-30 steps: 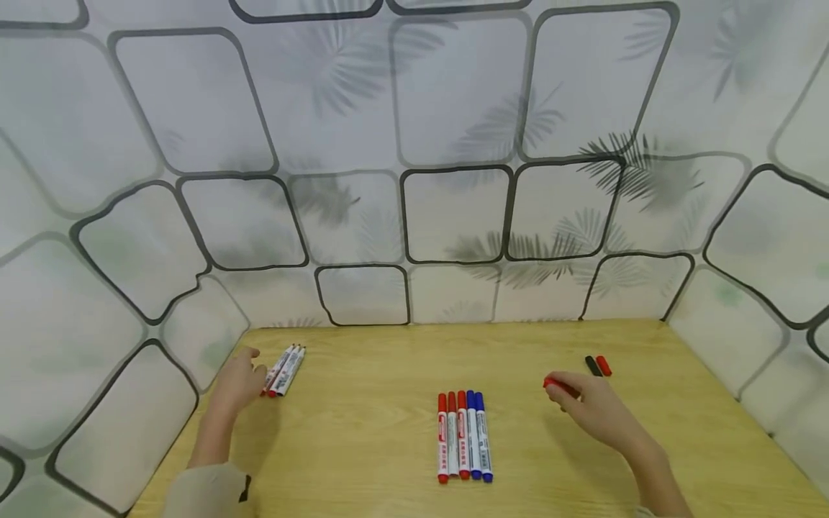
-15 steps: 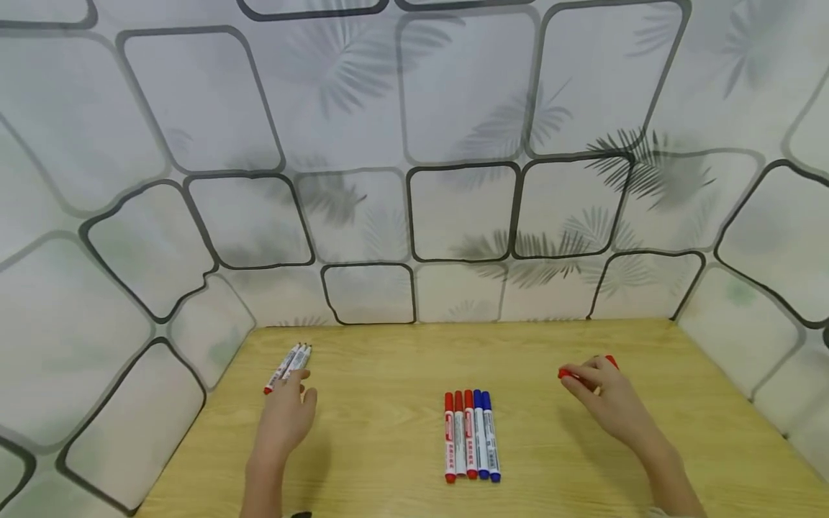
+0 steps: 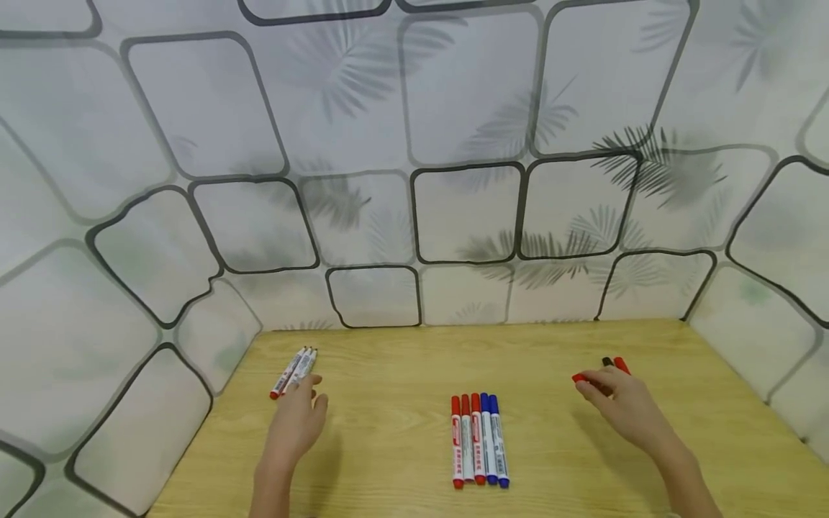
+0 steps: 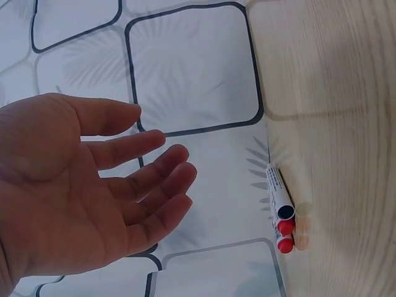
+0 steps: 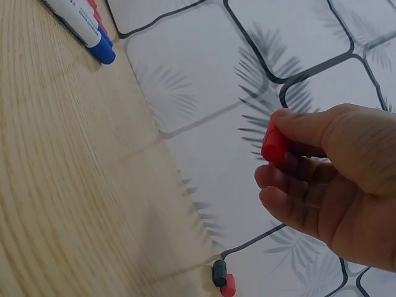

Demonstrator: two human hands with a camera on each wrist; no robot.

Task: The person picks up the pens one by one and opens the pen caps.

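My left hand (image 3: 296, 424) hovers just in front of three white markers (image 3: 287, 373) lying side by side at the table's far left, their dark tips uncapped. In the left wrist view its fingers are loosely spread, with nothing in them; the markers' butt ends there are one black and two red. At the right, my right hand (image 3: 631, 411) pinches a red marker cap (image 5: 273, 143) between thumb and fingers, above the table. Behind that hand lie a black cap (image 5: 219, 273) and another red cap (image 5: 229, 285), side by side; the hand partly hides them in the head view.
A row of several capped markers stands lengthwise mid-table: red ones (image 3: 457, 450) on the left, blue ones (image 3: 500, 450) on the right. The wooden table (image 3: 382, 403) meets a patterned cloth wall (image 3: 369, 216) at the back and both sides.
My left hand has come away from the left side of the uncapped markers, moving right and nearer to stand in front of them. My right hand keeps the red cap and shifts slightly right.
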